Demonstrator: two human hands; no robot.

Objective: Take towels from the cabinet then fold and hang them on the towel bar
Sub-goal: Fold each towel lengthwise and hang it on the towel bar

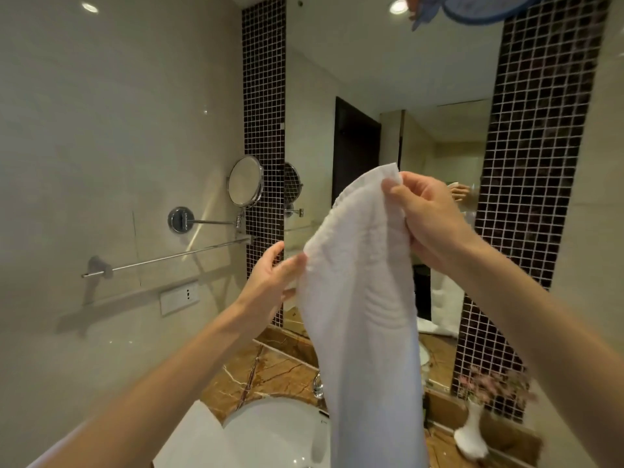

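A white towel (364, 298) hangs lengthwise in front of me over the sink. My right hand (425, 214) pinches its top corner at about mirror height. Lower down, my left hand (273, 282) holds the towel's left edge with thumb and fingers, its palm turned toward me. The chrome towel bar (169, 256) runs along the beige wall to the left, bare, a little left of my left hand. The cabinet is out of view.
A round swing-arm shaving mirror (245, 181) is mounted above the bar. Below are a white basin (273, 430) with a chrome tap (318, 386) in a brown marble counter (266, 369), another white cloth (192, 437) at bottom left, and a white vase of pink flowers (472, 430) at right.
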